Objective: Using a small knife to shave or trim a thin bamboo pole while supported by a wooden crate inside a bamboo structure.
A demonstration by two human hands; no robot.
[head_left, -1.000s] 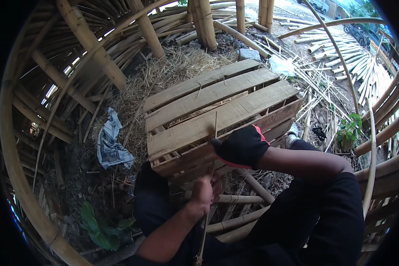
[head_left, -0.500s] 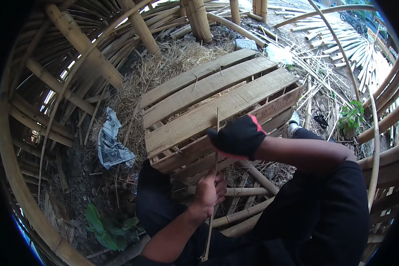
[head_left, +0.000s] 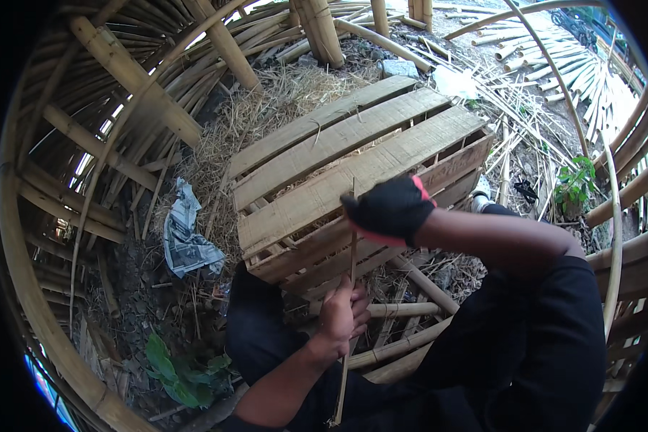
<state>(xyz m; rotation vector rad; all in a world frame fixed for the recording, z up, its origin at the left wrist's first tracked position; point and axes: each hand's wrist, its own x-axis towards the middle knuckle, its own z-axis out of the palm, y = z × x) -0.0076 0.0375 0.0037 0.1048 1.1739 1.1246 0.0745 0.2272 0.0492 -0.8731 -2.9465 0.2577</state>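
Observation:
My bare left hand (head_left: 342,317) is closed around a long thin bamboo strip (head_left: 343,385), which runs upward from my lap. Further up the same strip, my right hand (head_left: 390,212), in a black glove with red edging, is closed at the strip's upper part. A thin tip sticks out above that glove; whether the fist also holds a blade is hidden. Just beyond both hands stands a slatted wooden crate (head_left: 317,183), its planked top facing up. My dark-trousered legs are spread on either side of the strip.
Bamboo poles (head_left: 410,309) lie under and before me. Crumpled newspaper (head_left: 187,234) and straw (head_left: 281,104) lie left of and behind the crate. Green leaves (head_left: 169,371) grow at lower left. Bamboo framing (head_left: 21,237) curves around both sides, and cut bamboo lengths (head_left: 554,61) lie at far right.
My gloved right hand has shifted slightly up along the strip, away from my left hand. The left hand keeps its place on the strip. The whole view has moved a little.

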